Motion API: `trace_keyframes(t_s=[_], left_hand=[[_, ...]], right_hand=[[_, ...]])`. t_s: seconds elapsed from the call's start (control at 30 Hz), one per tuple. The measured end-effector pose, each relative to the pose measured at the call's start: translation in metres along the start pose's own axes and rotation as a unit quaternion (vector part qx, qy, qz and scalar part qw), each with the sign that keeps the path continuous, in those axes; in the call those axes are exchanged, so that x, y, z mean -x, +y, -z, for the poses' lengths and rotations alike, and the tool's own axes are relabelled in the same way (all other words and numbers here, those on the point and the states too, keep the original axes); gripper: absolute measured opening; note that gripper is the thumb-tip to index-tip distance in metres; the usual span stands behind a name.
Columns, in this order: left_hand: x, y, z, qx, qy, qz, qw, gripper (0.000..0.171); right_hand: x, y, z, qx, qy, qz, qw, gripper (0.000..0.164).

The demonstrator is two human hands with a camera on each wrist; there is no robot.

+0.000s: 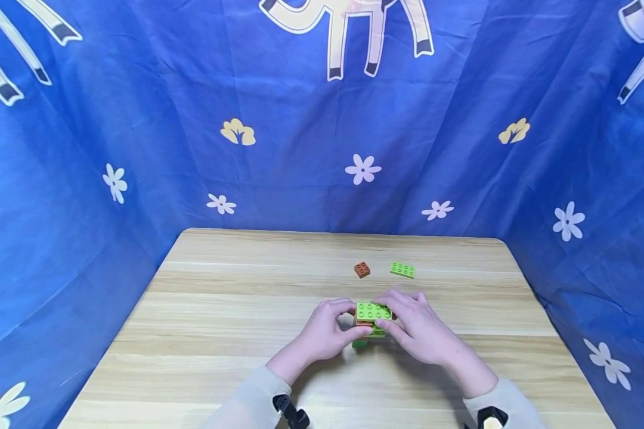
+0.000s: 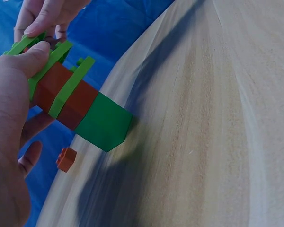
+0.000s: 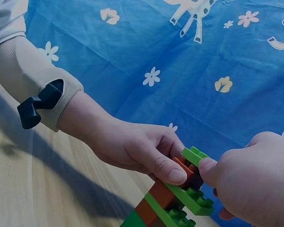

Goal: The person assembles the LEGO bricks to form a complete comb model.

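A stack of toy building bricks stands between the two hands, its dark green brick [image 2: 104, 122] at the bottom. Above that, orange-brown bricks [image 2: 78, 105] alternate with thin lime green plates [image 2: 72, 87]. My left hand [image 1: 327, 330] grips the upper part of this stack from the left, thumb across the near side. At the top sits a lime green eight-stud plate [image 1: 372, 311]. My right hand [image 1: 424, 328] pinches that plate at its right end, thumb in front and fingers behind. Palms and fingers partly cover the upper layers.
Behind the hands on the wooden table [image 1: 236, 310] lie a loose orange-brown four-stud brick [image 1: 362, 270] and a loose lime green plate [image 1: 402, 270]. A blue patterned cloth [image 1: 300, 149] rises along the table's back and sides.
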State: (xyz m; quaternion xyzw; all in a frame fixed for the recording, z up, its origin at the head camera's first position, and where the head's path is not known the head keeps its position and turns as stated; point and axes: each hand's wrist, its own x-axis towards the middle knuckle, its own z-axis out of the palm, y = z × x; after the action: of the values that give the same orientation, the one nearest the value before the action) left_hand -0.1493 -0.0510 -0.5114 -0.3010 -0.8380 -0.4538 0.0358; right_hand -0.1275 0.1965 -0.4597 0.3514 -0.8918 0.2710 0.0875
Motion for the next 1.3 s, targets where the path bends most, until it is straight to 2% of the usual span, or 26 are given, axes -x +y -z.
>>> trace_keyframes(t_s=[0.37,0.9,1.1,1.2,1.3], left_hand=[[0.001,0.0,0.0,0.005,-0.003,0.004,1.0,0.032],[0.002,0.001,-0.001,0.009,-0.001,0.006,0.9999,0.034],[0.001,0.007,0.004,-0.006,-0.005,0.016,0.9998,0.045],[0.001,0.011,0.007,-0.009,0.01,0.005,0.9999,0.052],[0.0,0.013,0.01,-0.004,0.032,-0.022,0.9992,0.05]], right_hand=[[0.001,0.0,-0.001,0.004,-0.007,0.001,1.0,0.035],[0.001,-0.001,-0.001,0.052,-0.018,-0.003,0.998,0.036],[0.0,-0.002,0.001,0.059,-0.023,-0.002,0.998,0.038],[-0.001,-0.002,0.002,0.06,-0.025,0.0,0.998,0.04],[-0.001,-0.002,0.002,0.061,-0.026,0.0,0.998,0.04]])
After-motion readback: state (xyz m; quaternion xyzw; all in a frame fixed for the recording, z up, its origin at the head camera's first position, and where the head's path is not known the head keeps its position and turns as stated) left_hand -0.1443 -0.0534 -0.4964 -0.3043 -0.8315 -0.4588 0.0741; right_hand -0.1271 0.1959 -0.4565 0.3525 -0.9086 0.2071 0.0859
